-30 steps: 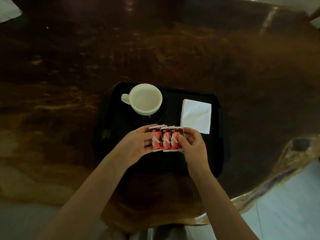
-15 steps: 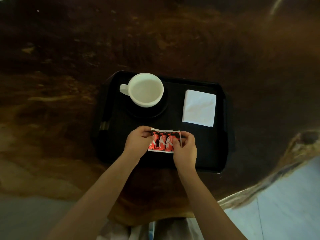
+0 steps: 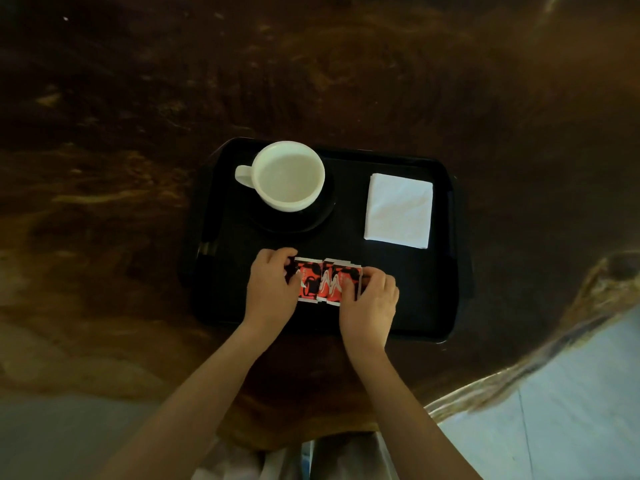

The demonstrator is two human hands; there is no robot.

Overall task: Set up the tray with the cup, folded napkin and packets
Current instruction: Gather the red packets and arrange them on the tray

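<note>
Head view looks straight down on a black tray (image 3: 408, 306) sitting on a dark wood table (image 3: 138, 98), and every place below is given from that tray.

Nearest, at the tray's near edge, both forearms come up from below and the two hands sit low on the tray floor. Left hand (image 3: 272, 289) is curled with its fingertips on the left end of the packets (image 3: 325, 280); right hand (image 3: 372, 299) is knuckles-up, fingers pinching the right end. So both hands are closed on the same row, close together with only the packets between them.

These red packets lie overlapped in a short fan, just inside the tray's near rim and left of its middle. I'd judge this to be the laying-down step. To do it well, press the row flat, keep the overlap even, then lift both hands straight up so nothing slides or flips.

Farther in, the napkin (image 3: 398, 211) lies folded in the tray's far right corner, well apart from the packets. On the far left the cup (image 3: 289, 176) stands upright on a dark saucer (image 3: 311, 220), handle pointing left.
</note>
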